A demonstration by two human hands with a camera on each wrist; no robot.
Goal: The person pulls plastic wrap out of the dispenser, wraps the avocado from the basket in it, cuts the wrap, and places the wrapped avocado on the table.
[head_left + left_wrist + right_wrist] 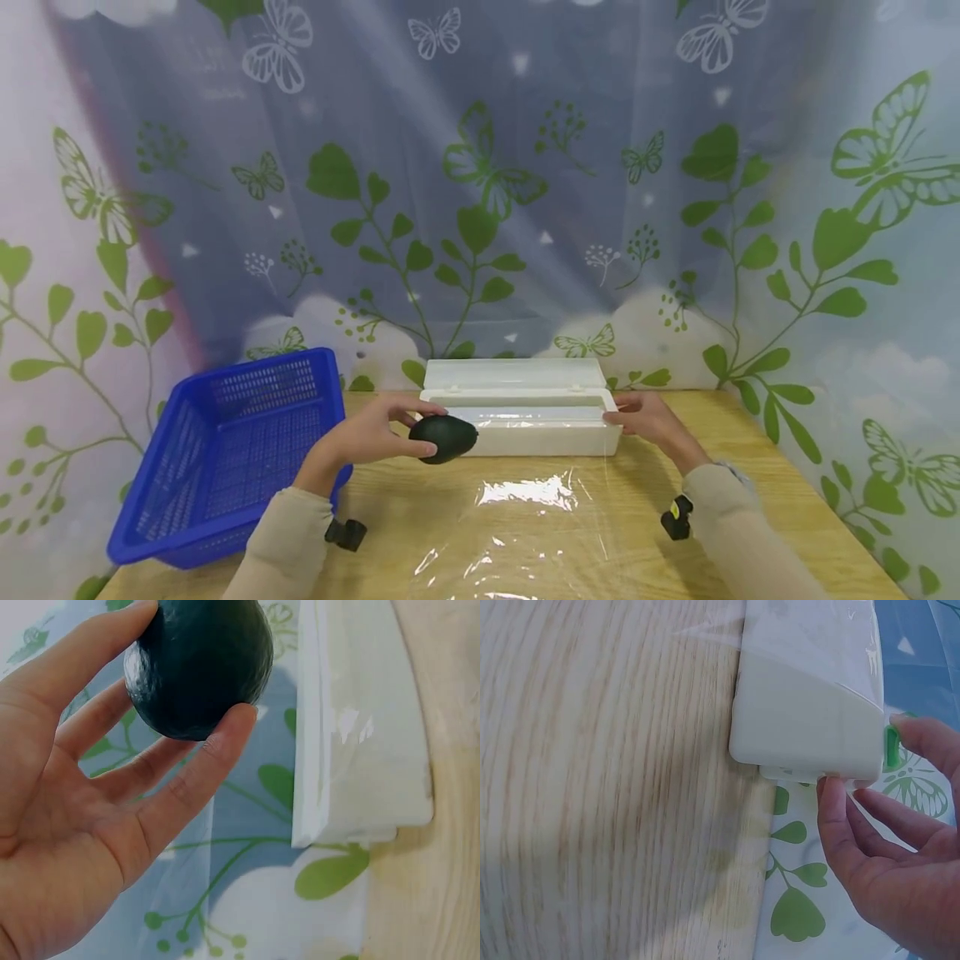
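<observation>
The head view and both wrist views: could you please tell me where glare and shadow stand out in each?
Head view: bright white glare on the clear, glossy plastic film; left wrist view: a pale sheen on the dark green, avocado-like fruit; right wrist view: a soft-edged shadow on the pale, wood-grained table, beside the long white plastic box.

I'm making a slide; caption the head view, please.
The left hand holds a dark avocado while the right hand grips an open white box.

Beige sleeves (280, 542), black wrist cameras (348, 535), yellow mark (676, 508)
</observation>
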